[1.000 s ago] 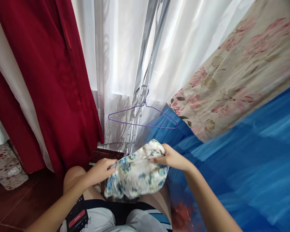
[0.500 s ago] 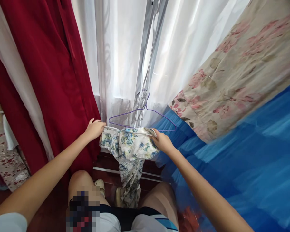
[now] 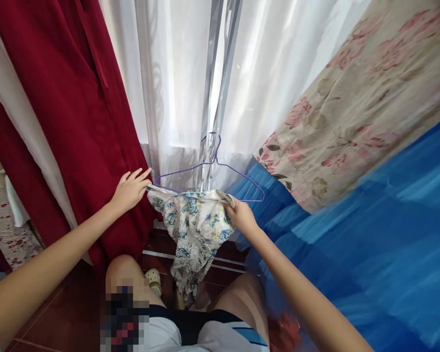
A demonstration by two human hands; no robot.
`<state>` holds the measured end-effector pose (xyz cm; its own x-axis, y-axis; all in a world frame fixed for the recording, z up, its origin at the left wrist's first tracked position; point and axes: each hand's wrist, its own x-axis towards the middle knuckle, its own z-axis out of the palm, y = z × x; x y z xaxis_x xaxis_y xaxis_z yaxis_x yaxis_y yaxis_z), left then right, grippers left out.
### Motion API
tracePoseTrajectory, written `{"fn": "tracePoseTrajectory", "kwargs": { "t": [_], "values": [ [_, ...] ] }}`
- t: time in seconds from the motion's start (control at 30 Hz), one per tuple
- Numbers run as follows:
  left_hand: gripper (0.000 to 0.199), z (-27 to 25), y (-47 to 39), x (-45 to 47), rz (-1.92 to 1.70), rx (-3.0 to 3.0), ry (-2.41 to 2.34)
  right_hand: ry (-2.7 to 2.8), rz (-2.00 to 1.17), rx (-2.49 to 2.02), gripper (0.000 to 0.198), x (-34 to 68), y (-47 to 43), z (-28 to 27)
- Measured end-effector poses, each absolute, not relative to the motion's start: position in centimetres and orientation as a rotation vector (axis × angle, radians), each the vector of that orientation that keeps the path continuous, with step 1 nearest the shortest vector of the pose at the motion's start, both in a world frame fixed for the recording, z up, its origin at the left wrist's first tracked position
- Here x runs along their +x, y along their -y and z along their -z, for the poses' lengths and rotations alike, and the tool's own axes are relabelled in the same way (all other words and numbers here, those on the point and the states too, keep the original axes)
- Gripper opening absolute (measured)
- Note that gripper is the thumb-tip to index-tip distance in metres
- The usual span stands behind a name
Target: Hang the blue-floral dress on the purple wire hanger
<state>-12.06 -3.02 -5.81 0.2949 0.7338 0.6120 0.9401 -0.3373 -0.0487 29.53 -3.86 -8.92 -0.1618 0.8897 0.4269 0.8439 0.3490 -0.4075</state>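
Note:
A white garment (image 3: 196, 220) with a blue and yellow floral print hangs in folds before me, its top edge stretched at the lower bar of a purple hanger (image 3: 238, 168). My left hand (image 3: 130, 189) is at its left top corner; the cloth edge meets the thumb side, while several fingers are spread out. My right hand (image 3: 242, 215) pinches the right end of the top edge, thumb over the cloth. The hanger's hook is up by a grey metal stand (image 3: 214, 88). Whether the hook rests on the stand I cannot tell.
Dark red curtains (image 3: 69, 122) hang at the left and white sheer curtains (image 3: 179, 73) behind the stand. Beige floral fabric (image 3: 337, 122) and blue ruffled fabric (image 3: 370, 254) fill the right side. Below are my knees, a beige clog (image 3: 153, 278) and the dark red tiled floor (image 3: 62, 313).
My left hand has moved a little left and its fingers have spread. The garment's top edge is stretched wider and its lower part has swung left. The right hand stays on its corner.

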Motion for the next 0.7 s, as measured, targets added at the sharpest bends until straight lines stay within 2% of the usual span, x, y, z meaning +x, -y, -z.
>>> {"fn": "tracePoseTrajectory", "kwargs": {
  "t": [0.27,0.37,0.53,0.6,0.7],
  "values": [
    [0.040,3.3,4.5,-11.7,0.798,-1.968,1.570,1.960,-0.176,-1.417,0.028,29.1,3.9,9.4],
    [0.036,3.7,5.1,-10.8,1.043,-1.977,1.643,1.931,-0.210,-1.402,0.029,29.0,4.1,9.5],
    [0.027,6.0,6.1,-9.1,1.708,-2.195,1.752,1.910,-0.260,-1.405,0.027,28.8,4.5,9.6],
    [0.024,7.1,6.6,-8.8,1.809,-2.187,1.748,1.895,-0.270,-1.415,0.026,28.8,4.7,9.5],
    [0.023,8.5,7.2,-9.2,1.772,-2.140,1.768,1.868,-0.289,-1.421,0.023,28.6,5.0,9.3]
  ]
}}
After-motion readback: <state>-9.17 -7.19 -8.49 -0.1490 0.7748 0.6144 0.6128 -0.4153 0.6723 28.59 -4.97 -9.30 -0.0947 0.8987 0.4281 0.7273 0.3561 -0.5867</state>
